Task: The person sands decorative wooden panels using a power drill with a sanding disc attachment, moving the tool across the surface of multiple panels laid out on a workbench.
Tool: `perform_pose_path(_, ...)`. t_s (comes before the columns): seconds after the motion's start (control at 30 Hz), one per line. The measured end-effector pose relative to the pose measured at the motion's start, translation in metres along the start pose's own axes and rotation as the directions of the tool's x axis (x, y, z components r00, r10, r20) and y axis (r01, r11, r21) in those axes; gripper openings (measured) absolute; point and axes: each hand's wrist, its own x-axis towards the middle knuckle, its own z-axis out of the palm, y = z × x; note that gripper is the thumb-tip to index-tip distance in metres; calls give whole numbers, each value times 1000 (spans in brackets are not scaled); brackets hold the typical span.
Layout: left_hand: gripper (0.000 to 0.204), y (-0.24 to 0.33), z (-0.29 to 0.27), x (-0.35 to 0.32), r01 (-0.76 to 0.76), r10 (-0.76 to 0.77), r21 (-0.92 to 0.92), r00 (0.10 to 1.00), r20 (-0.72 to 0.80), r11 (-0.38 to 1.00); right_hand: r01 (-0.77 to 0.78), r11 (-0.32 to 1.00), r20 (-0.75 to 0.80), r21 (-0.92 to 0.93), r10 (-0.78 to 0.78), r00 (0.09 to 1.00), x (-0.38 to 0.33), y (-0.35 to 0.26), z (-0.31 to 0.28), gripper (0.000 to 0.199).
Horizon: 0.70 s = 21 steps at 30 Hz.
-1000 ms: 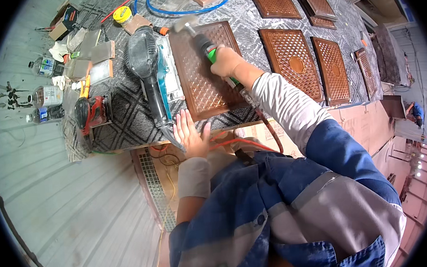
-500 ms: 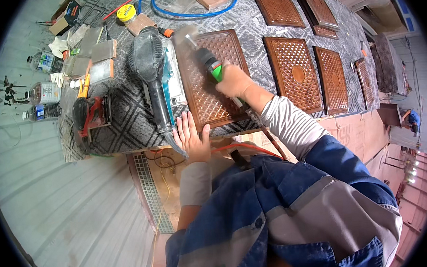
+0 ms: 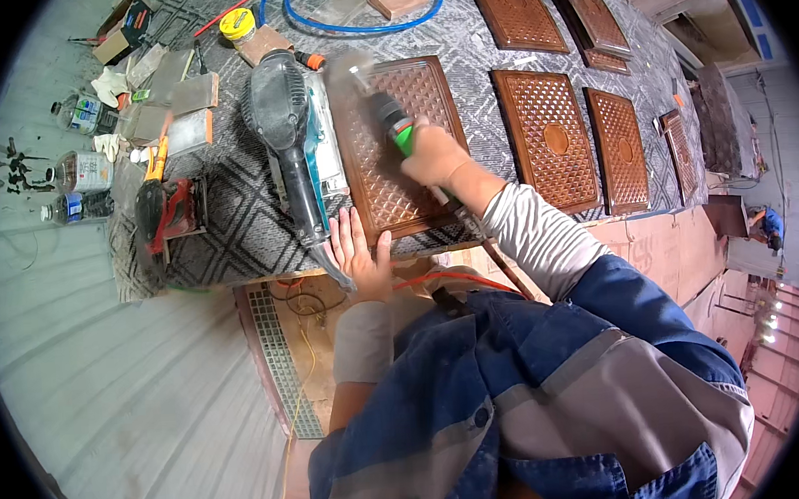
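Centre frame, your right hand point(image 3: 432, 156) is wrapped round the green-and-black handheld rotary tool point(image 3: 393, 126) working the brown lattice-carved wooden panel point(image 3: 402, 149), left hand point(image 3: 356, 252) flat, fingers spread, steadying its lower edge; next, keep that panel pinned

Right hand point(image 3: 432, 156) grips green tool point(image 3: 394, 124) on carved panel point(image 3: 402, 149). Left hand point(image 3: 357, 252) flat at panel's near-left corner. Sander point(image 3: 284, 128) just left.
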Motion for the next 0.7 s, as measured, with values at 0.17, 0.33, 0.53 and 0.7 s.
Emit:
perform_pose_path(0.17,70,0,-3,0,10,-10,3,1000,21,1000,34,997,34,-64,-31,999,-12,5,-4,51)
perform_pose_path(0.33,71,0,-2,0,6,-5,-26,999,36,1000,15,1000,25,22,-15,1000,-22,16,1,50)
perform_pose_path(0.53,69,-1,-1,0,-7,8,-7,1000,22,1000,67,995,38,-75,-65,997,-35,21,14,52)
perform_pose_path(0.7,71,0,-4,9,-14,20,-91,998,63,996,-83,970,12,228,82,997,-24,42,-28,54)
